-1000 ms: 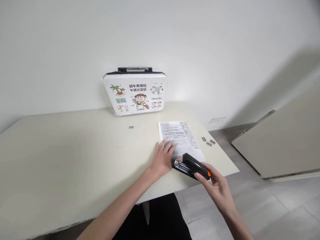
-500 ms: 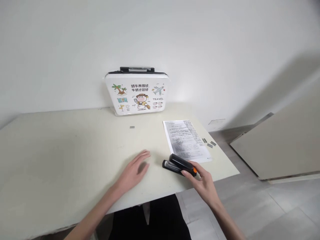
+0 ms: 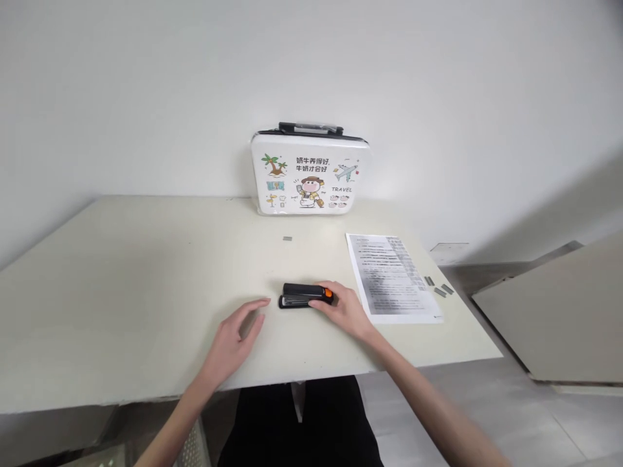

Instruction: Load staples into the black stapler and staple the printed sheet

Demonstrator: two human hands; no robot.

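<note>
My right hand (image 3: 344, 312) grips the orange-tipped rear end of a black stapler (image 3: 298, 292), thumb on the near side and fingers over the far side. The stapler lies lengthwise left to right, its jaws a little apart at the left end. Just left of those jaws is my left hand (image 3: 234, 342), holding nothing, with thumb and fingers apart and curved. To the right of my right hand lies a printed sheet of paper (image 3: 392, 275), flat on the table. A small grey strip of staples (image 3: 287, 239) rests beyond the stapler.
A white case (image 3: 311, 175) with cartoon prints and a black handle stands against the wall at the table's back. Several grey staple strips (image 3: 440, 292) lie by the right edge of the table (image 3: 146, 279). A pale panel (image 3: 555, 311) leans beyond it at right.
My right hand has carried the stapler left, away from the paper, and turned it straighter across the table. My left hand stays open close to its front end. The view has shifted left.
</note>
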